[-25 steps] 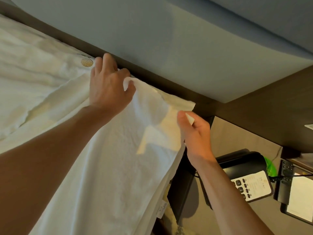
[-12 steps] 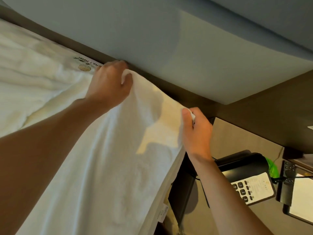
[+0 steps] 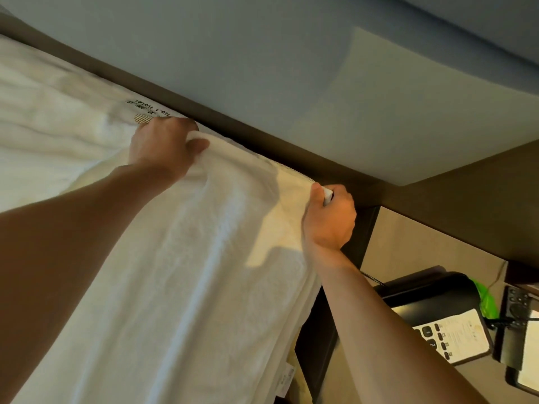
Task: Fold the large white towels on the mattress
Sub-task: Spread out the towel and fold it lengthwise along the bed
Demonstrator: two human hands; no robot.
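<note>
A large white towel (image 3: pixel 186 272) lies spread over the mattress (image 3: pixel 43 118), its far edge stretched along the headboard side. My left hand (image 3: pixel 163 147) grips the towel's far left corner, fingers curled over the edge, next to a printed hotel logo. My right hand (image 3: pixel 329 217) pinches the far right corner at the mattress edge, with a bit of white cloth showing between thumb and fingers. The towel's right side hangs over the mattress edge.
A dark headboard rail (image 3: pixel 262 141) runs behind the mattress under a blue-grey wall. To the right stands a bedside table (image 3: pixel 408 246) with a black telephone (image 3: pixel 437 313), a green item (image 3: pixel 485 298) and a remote control (image 3: pixel 519 304).
Both hands have carried the towel's far edge away from me toward the headboard and pulled it taut; the right corner, loose before, is now pinched and laid at the mattress edge.
</note>
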